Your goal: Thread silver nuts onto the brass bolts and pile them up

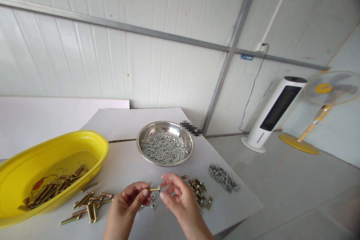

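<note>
Over the table, my left hand (128, 202) pinches a brass-coloured bolt (153, 189) between thumb and fingertips, and the bolt lies level, pointing right. A silver nut (159, 188) sits at its right end. Just to the right of that nut is my right hand (181, 202), its thumb and fingers apart and curved towards the bolt end; I see nothing held in it. Beneath my hands lie several loose nuts (153, 206), partly hidden. Right of my right hand is a pile of bolts with nuts on them (199, 191).
Loose bolts (90, 210) lie left of my hands, beside a yellow tub (95, 140) holding more bolts. A steel bowl (142, 150) of nuts stands beyond my hands. Washers or nuts (222, 176) are heaped near the table's right edge. A white tower unit (264, 131) and fan (323, 112) stand on the floor.
</note>
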### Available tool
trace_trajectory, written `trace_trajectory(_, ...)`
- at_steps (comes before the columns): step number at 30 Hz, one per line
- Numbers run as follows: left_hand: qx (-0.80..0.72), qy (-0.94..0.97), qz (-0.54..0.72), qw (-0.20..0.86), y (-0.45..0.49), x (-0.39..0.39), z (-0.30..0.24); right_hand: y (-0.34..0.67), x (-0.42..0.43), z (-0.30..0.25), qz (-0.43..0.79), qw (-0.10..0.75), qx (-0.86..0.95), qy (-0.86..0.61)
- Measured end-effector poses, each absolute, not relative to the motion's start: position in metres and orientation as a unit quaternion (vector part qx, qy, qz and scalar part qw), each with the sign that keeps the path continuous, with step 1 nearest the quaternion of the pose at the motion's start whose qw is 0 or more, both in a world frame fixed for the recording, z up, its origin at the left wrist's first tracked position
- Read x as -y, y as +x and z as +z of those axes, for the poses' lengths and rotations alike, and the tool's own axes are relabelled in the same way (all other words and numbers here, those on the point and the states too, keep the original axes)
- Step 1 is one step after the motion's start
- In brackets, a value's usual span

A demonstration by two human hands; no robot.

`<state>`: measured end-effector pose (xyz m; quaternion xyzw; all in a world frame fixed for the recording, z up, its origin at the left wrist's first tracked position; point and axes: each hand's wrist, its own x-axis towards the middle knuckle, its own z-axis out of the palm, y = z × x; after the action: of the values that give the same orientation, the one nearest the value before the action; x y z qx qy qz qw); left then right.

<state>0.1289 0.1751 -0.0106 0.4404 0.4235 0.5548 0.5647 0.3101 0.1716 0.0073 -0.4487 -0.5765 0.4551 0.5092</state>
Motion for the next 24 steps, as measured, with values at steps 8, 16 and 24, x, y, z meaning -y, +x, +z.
trace_trajectory(8,-0.409,0.438,0.544,0.587,0.133,-0.172,-0.01,0.308,-0.174,0.003,0.396,0.492,0.615,-0.472)
trace_trajectory(16,-0.421,0.464,0.546,0.556,0.132,-0.172,-0.017,0.303,-0.173,-0.005,0.453,0.482,0.597,-0.453)
trace_trajectory(24,-0.426,0.488,0.537,0.54,0.135,-0.17,-0.021,0.301,-0.167,-0.008,0.459,0.429,0.595,-0.502)
